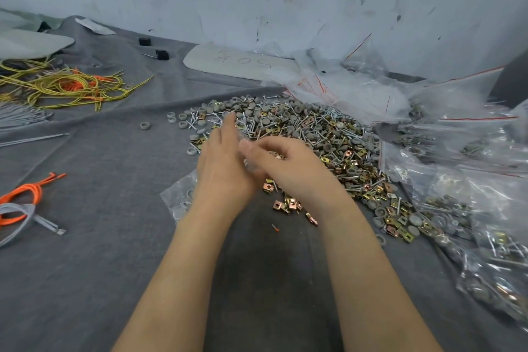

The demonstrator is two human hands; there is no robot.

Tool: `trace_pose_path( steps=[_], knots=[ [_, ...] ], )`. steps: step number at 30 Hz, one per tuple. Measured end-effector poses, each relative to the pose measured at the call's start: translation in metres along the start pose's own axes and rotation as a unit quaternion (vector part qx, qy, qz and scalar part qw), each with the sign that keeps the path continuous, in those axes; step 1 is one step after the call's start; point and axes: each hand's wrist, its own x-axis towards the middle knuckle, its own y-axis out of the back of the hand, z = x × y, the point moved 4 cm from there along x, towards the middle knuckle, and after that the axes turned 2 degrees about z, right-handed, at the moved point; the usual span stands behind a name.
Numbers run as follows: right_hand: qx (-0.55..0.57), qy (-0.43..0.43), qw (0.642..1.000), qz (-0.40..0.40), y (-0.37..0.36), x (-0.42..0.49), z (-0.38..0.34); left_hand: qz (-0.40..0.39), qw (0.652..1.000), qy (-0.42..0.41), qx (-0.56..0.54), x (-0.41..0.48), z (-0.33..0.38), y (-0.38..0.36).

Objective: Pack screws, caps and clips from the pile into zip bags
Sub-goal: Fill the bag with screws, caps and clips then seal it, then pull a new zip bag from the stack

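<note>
Though blurred at the meeting of the hands, shows the filling step under way. Finds the left hand [221, 164] at the centre, fingers stretched toward 12 o'clock over a clear zip bag [180, 200] with grey caps inside; cannot tell of any grip by its hidden thumb on the film. Finds the right hand [288, 164] just beside it toward 3 o'clock, fingers curled and thumb pressed in, seemingly pinching the bag's clear mouth. Places the pile of screws, caps and clips [308, 134] directly beyond the hands, from 12 to 2 o'clock, with the left fingertips [231, 117] reaching over its near edge. Judges the bag only partly filled, so calls next for keeping the mouth open, gathering more pieces from the pile, then pressing the strip closed. Notes loose brass clips [285, 205] at 6 o'clock of the right hand, apt to be swept aside by a wrist. Puts filled bags [471, 223] at 3 to 4 o'clock, empty red-striped bags [357, 88] at 1 o'clock, yellow-green wires [65, 86] at 10 o'clock, an orange cord [28, 190] at 9 o'clock and a white panel [237, 63] with writing at 12 o'clock, all on the grey cloth surface [85, 280]. No obstacle between hands and pile.
</note>
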Motion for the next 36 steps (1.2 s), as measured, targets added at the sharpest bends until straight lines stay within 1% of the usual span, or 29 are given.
trace_pose_path(
  steps=[1,3,5,6,7,9,13,15,18,20,22,25,27,29,30,33,36],
  knots=[
    [-0.019,0.011,1.0,0.002,0.001,-0.001,-0.007,0.02,1.0,-0.009,-0.01,-0.001,0.004,0.003],
    [-0.022,0.033,0.997,0.067,0.013,-0.001,-0.022,0.051,0.996,-0.035,-0.063,-0.002,0.014,0.014],
    [-0.01,0.045,0.99,0.135,0.03,-0.003,-0.035,0.062,0.989,-0.064,-0.12,-0.003,0.024,0.025],
    [-0.006,0.051,0.987,0.151,0.037,-0.004,-0.04,0.066,0.987,-0.078,-0.128,-0.002,0.029,0.03],
    [0.0,0.057,0.986,0.156,0.041,-0.005,-0.044,0.071,0.986,-0.089,-0.124,-0.002,0.035,0.031],
    [0.0,0.06,0.988,0.14,0.044,-0.009,-0.048,0.08,0.985,-0.098,-0.115,-0.003,0.047,0.029],
    [-0.055,0.056,0.995,0.067,0.048,-0.022,-0.049,0.112,0.986,-0.076,-0.102,-0.005,0.067,0.019],
    [-0.093,0.061,0.991,0.069,0.057,-0.027,-0.052,0.123,0.984,-0.08,-0.097,-0.005,0.072,0.019],
    [-0.106,0.064,0.984,0.128,0.074,-0.03,-0.056,0.083,0.984,-0.108,-0.113,-0.009,0.076,0.018],
    [-0.101,0.059,0.979,0.166,0.086,-0.034,-0.056,0.042,0.98,-0.097,-0.17,-0.009,0.075,0.021],
    [-0.071,0.056,0.978,0.189,0.095,-0.038,-0.056,0.034,0.964,-0.087,-0.251,-0.005,0.074,0.025],
    [-0.05,0.044,0.972,0.226,0.104,-0.041,-0.052,0.029,0.952,-0.084,-0.291,-0.002,0.079,0.029],
    [-0.047,0.04,0.965,0.254,0.108,-0.043,-0.05,0.01,0.953,-0.087,-0.292,-0.002,0.084,0.028],
    [-0.056,0.041,0.961,0.267,0.11,-0.044,-0.048,-0.012,0.962,-0.099,-0.254,-0.002,0.089,0.026],
    [-0.079,0.044,0.96,0.266,0.111,-0.045,-0.048,-0.021,0.967,-0.106,-0.231,-0.001,0.091,0.024],
    [-0.203,0.056,0.949,0.233,0.106,-0.045,-0.053,-0.033,0.975,-0.129,-0.178,-0.001,0.099,0.018],
    [-0.235,0.051,0.949,0.203,0.099,-0.044,-0.059,-0.03,0.98,-0.142,-0.139,-0.002,0.105,0.016]
  ],
)
